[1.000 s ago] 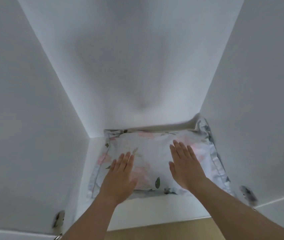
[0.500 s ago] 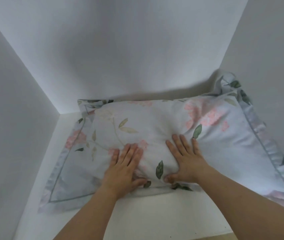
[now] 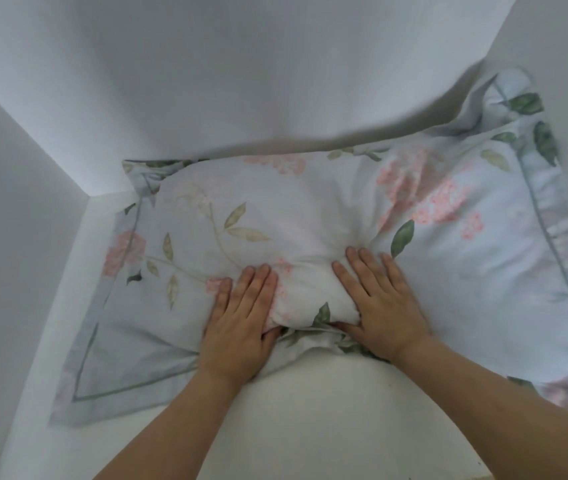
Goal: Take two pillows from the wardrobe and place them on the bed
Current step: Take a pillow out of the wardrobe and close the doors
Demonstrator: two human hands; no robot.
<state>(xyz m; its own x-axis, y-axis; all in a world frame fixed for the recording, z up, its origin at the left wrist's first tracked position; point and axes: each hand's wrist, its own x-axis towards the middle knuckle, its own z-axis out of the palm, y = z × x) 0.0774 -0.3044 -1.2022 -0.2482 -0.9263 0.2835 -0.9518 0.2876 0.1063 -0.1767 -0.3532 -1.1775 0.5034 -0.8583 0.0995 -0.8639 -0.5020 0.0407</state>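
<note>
Floral pillow on the wardrobe shelf, right end against the side wall; left hand and right hand each clamp its bunched front edge, thumbs tucked beneath.

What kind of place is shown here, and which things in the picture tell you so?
Probably the inside of a wardrobe or closet compartment. Plain white panels close in at the back and both sides above a white shelf, and a pale blue floral pillow lies on it, gripped at its front edge by both hands.
</note>
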